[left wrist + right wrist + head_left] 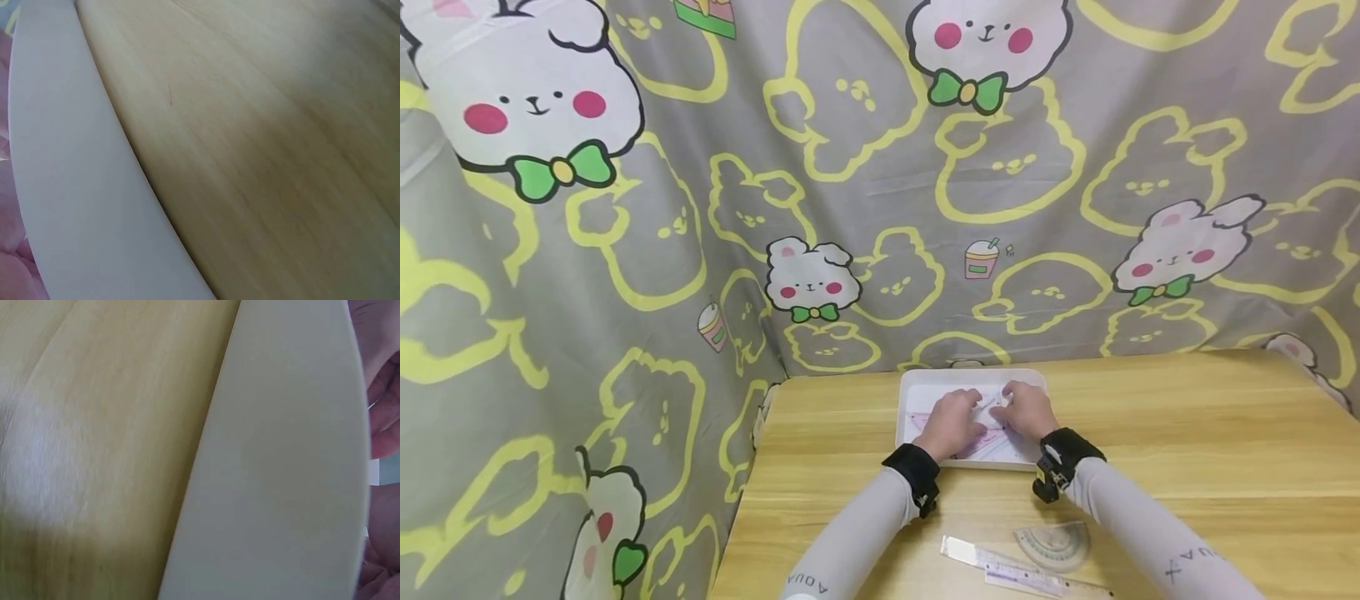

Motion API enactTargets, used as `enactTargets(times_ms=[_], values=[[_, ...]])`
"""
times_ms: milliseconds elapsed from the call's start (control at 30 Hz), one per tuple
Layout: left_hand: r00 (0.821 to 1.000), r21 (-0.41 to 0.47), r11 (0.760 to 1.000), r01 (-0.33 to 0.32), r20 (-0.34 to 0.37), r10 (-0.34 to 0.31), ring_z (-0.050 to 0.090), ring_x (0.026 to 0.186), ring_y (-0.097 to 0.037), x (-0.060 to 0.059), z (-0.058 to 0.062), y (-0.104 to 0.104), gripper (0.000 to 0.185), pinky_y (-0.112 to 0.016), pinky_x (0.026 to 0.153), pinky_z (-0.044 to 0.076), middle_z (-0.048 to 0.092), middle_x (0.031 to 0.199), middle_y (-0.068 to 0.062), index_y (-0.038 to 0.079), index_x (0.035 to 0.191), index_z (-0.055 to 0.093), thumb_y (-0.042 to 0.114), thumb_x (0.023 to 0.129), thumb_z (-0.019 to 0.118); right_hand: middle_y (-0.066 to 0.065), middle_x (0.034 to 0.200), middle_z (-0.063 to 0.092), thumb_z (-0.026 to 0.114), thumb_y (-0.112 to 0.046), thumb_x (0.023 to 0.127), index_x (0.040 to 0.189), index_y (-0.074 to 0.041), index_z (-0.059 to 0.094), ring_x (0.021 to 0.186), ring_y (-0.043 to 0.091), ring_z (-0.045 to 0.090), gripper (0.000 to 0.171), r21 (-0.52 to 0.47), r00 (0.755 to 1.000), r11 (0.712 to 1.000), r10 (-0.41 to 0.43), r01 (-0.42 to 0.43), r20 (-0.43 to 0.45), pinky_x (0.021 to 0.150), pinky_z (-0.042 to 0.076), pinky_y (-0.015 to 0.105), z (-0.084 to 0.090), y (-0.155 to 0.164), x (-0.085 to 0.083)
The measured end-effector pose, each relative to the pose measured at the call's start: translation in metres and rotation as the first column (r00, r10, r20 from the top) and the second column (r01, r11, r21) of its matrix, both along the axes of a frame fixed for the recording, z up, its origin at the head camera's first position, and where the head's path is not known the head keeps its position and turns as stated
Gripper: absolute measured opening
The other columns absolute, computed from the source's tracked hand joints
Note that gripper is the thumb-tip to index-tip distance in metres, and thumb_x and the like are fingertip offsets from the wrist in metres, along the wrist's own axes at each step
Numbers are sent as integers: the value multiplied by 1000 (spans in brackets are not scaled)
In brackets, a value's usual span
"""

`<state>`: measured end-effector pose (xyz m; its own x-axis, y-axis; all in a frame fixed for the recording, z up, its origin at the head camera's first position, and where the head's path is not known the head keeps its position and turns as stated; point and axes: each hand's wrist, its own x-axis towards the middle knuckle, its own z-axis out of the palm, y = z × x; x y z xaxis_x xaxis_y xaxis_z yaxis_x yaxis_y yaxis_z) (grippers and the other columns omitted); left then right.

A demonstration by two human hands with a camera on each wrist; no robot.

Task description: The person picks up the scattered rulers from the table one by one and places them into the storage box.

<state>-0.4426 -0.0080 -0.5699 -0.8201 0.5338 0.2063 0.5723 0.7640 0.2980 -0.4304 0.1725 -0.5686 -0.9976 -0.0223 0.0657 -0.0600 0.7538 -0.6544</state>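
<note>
Here, both hands (988, 417) over the white tray (917, 382).

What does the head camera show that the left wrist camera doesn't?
Only the head view shows both hands, left hand and right hand, over a pink set square in the white tray, plus a ruler, a protractor and the bunny-print cloth. Only the left wrist view shows the tray's outer wall close up, with blurred pink at the frame edge. Both show the tray and the wooden table.

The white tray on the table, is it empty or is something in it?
Not empty: the white tray holds pink set squares under both hands.
</note>
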Motion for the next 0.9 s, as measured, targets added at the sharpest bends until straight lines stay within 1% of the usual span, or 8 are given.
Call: enactTargets(times_ms=[167,267,467,567,667,767,833,900], values=[[999,14,999,-42,12,42,71,104,-20,3,-1,-3,48,-28,92,55,75,113,-5,9,126,68,23,85,88,9,75,67,83,-18,86,117,13,64,70,24,61,48,19,999,1000,2,-3,35,68,47,39,4,-7,1],[999,22,999,-43,22,43,71,106,-21,3,-3,-5,47,-28,94,55,75,114,-6,9,126,67,23,86,87,11,77,67,82,-17,87,120,14,62,72,26,62,50,11,998,1000,4,-5,64,68,48,38,4,-11,0],[999,37,998,-44,22,44,71,107,-21,2,-8,-8,47,-28,94,54,75,115,-5,10,126,67,25,86,87,12,78,66,84,-18,86,121,14,62,73,27,61,52,4,997,1000,-13,12,71,69,46,37,2,-14,2],[998,45,998,-43,37,41,70,108,-21,4,-10,-9,47,-29,94,54,75,115,-5,10,126,68,25,86,87,12,77,66,84,-18,86,120,15,61,72,26,61,52,-6,997,1000,-6,7,79,67,45,36,-1,-14,5],[997,52,998,-34,64,31,70,107,-21,7,-10,-11,46,-29,94,54,75,114,-6,9,126,68,23,87,86,11,77,66,84,-17,84,118,14,62,72,26,62,51,9,998,1000,-2,1,59,67,47,37,-5,-14,6],[996,63,998,-29,81,24,70,104,-20,8,-6,-12,43,-29,92,55,75,111,-5,9,127,68,22,88,84,11,77,69,84,-17,83,117,13,63,72,25,63,50,32,1000,999,3,-3,5,67,49,39,-7,-12,8],[997,78,997,-24,81,17,69,100,-19,8,-1,-14,42,-29,90,55,75,109,-5,9,127,68,20,89,82,11,77,70,83,-17,85,117,12,63,71,24,64,48,30,999,999,17,-16,-32,67,49,39,-4,-11,10],[998,95,995,-9,69,2,69,97,-18,8,5,-15,41,-29,87,55,74,107,-5,8,127,69,19,90,82,11,77,71,83,-17,86,118,12,63,67,22,64,47,14,997,999,37,-37,-64,64,49,37,3,-11,14]])
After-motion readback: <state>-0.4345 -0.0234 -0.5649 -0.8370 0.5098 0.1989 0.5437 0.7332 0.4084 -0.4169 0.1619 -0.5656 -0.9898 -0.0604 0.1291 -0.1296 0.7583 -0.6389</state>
